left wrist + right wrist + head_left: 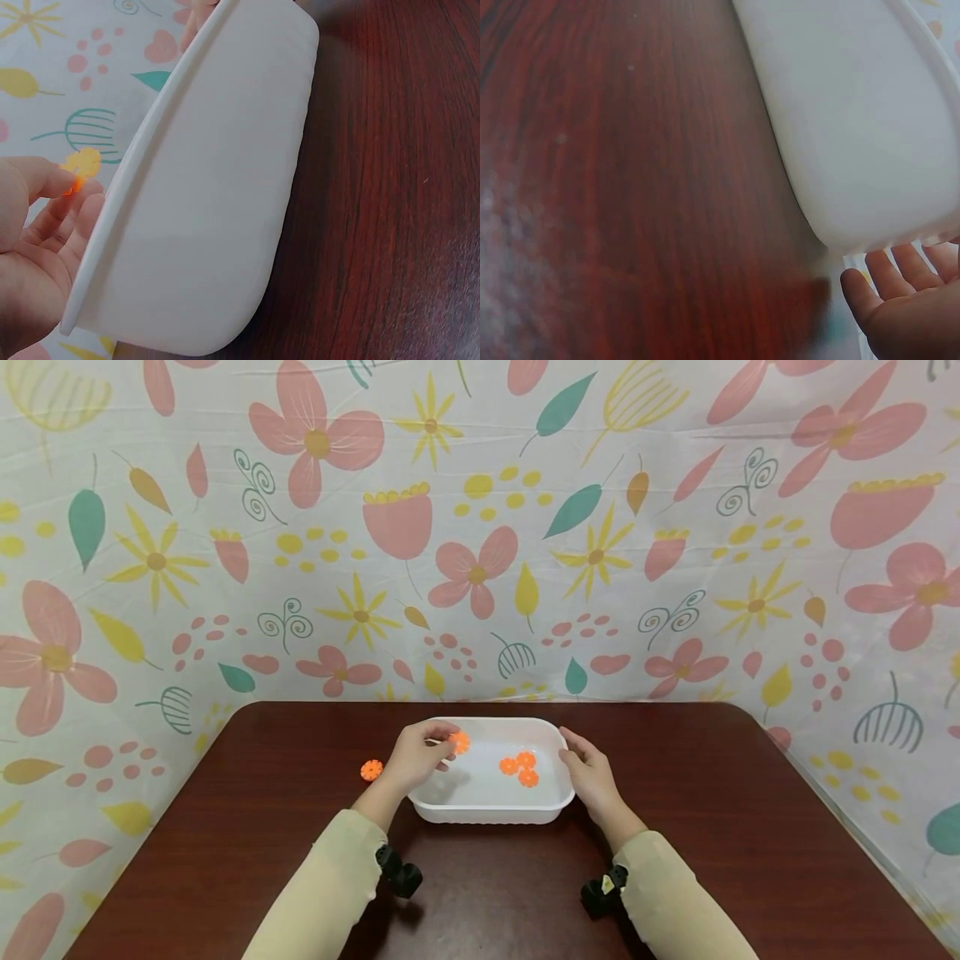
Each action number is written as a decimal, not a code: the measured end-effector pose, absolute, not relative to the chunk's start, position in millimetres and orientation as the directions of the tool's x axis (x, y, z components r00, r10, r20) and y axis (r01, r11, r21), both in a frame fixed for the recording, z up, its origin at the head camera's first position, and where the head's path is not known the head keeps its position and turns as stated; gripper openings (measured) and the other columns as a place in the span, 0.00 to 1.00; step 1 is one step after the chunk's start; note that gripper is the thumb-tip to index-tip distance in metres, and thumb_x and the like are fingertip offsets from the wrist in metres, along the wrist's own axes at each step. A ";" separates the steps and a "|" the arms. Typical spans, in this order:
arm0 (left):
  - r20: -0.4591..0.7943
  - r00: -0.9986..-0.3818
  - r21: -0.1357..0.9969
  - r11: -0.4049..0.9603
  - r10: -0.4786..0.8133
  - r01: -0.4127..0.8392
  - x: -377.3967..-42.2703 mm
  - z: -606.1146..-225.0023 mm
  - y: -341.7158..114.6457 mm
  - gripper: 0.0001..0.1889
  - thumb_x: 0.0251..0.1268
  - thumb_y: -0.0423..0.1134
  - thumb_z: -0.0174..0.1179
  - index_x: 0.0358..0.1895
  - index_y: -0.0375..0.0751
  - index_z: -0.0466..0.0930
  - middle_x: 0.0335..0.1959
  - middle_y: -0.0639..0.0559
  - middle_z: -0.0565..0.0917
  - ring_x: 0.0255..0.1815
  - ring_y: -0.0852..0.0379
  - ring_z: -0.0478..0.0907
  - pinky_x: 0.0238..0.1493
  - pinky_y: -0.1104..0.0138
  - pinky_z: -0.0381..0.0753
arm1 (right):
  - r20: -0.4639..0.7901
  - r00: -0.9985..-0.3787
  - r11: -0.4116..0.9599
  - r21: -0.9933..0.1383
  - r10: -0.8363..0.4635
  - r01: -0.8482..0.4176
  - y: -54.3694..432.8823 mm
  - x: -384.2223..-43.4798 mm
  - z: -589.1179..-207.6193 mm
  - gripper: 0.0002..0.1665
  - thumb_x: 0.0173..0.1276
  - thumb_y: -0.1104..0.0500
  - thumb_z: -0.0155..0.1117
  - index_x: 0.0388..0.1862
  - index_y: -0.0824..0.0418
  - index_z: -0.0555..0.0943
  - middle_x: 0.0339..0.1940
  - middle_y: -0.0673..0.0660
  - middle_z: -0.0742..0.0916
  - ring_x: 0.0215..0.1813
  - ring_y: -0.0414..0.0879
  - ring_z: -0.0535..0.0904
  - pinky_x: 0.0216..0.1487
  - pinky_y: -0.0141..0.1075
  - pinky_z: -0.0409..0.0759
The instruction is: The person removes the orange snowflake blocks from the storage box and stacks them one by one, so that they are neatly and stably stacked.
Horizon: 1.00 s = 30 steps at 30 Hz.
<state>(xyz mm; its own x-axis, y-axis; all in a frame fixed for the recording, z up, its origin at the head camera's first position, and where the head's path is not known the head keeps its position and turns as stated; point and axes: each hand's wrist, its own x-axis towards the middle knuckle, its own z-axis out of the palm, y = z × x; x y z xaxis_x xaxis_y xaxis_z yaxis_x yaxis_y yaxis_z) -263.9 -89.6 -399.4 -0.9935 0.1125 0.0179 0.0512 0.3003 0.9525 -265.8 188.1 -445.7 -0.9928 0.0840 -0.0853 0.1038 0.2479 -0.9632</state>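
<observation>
A white rectangular tray (480,815) with rounded corners stands on the table. Several orange flower-shaped pieces (528,777) lie together in its right half. Over the tray's left end, my left hand (414,758) pinches another orange flower-shaped piece (461,742) between thumb and fingers; the left wrist view shows this piece (84,162) just past the rim. My right hand (592,777) holds the tray's right end, thumb at the rim and fingers along the outer wall. In the right wrist view the fingers (885,274) touch the tray's end, while the thumb is hidden.
One more orange flower-shaped piece (371,770) lies on the dark wood table (247,827), left of the tray and beside my left wrist. A floral-print cloth (480,527) hangs behind the table's far edge.
</observation>
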 end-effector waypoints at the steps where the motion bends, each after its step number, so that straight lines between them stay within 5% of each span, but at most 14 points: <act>1: 0.022 -0.994 0.953 0.299 0.107 0.054 -263.7 -399.3 -91.1 0.12 0.62 0.29 0.59 0.48 0.40 0.82 0.39 0.45 0.83 0.30 0.58 0.81 0.31 0.64 0.84 | -0.086 -0.993 0.248 -0.963 0.084 0.104 188.0 -265.8 -445.8 0.28 0.73 0.59 0.47 0.71 0.55 0.64 0.72 0.60 0.68 0.70 0.53 0.65 0.66 0.47 0.69; 30: 0.012 -0.998 0.969 0.245 -0.065 -0.004 -257.0 -397.6 -130.5 0.09 0.64 0.32 0.58 0.46 0.35 0.79 0.38 0.41 0.82 0.28 0.60 0.80 0.30 0.68 0.83 | -0.097 -0.991 0.264 -0.957 0.092 0.118 187.9 -266.0 -447.8 0.28 0.73 0.57 0.47 0.72 0.53 0.64 0.71 0.59 0.68 0.67 0.53 0.69 0.64 0.48 0.72</act>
<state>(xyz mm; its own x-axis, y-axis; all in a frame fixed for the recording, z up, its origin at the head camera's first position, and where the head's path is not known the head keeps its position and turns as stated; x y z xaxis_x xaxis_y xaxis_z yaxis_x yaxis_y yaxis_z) -257.0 -130.5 -397.6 -0.9978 -0.0653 0.0125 -0.0039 0.2453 0.9694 -266.0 187.9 -447.8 -0.9911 0.0916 -0.0966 0.1178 0.2643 -0.9572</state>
